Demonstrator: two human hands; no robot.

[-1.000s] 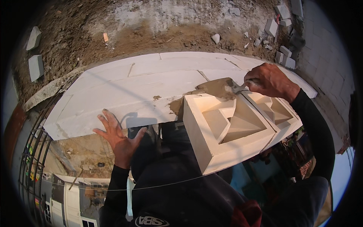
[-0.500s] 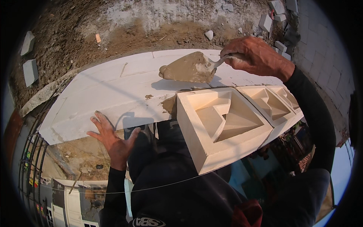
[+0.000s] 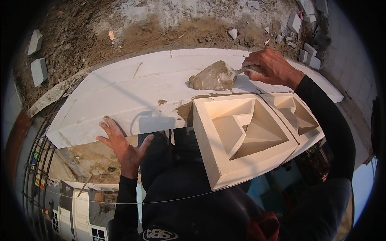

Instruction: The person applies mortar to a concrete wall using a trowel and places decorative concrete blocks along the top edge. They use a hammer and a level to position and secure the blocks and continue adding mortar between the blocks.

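My right hand (image 3: pixel 274 69) is closed around the handle of a trowel (image 3: pixel 240 70). Its blade carries a thick heap of grey mortar (image 3: pixel 213 75) and is low over the top of a white block wall (image 3: pixel 120 86); I cannot tell whether it touches. My left hand (image 3: pixel 125 149) is empty with fingers spread, at the wall's near edge. Between the hands, a cream ventilation block (image 3: pixel 209 140) with an angular hollow stands along that edge. A second ventilation block (image 3: pixel 317 134) adjoins it on the right, partly behind my right forearm. Wet mortar (image 3: pixel 185 112) smears the wall beside the first block.
A thin string (image 3: pixel 169 201) runs across in front of my body. Steel bars (image 3: pixel 38 172) stand at the left. Beyond the wall is bare soil (image 3: pixel 88 28) with broken white blocks (image 3: pixel 294 23). Below are a house front and a white door (image 3: pixel 81 213).
The trowel has come down closer to the wall top and slightly right, its shadow no longer showing apart from the blade. The view has shifted slightly. My left hand stays spread.
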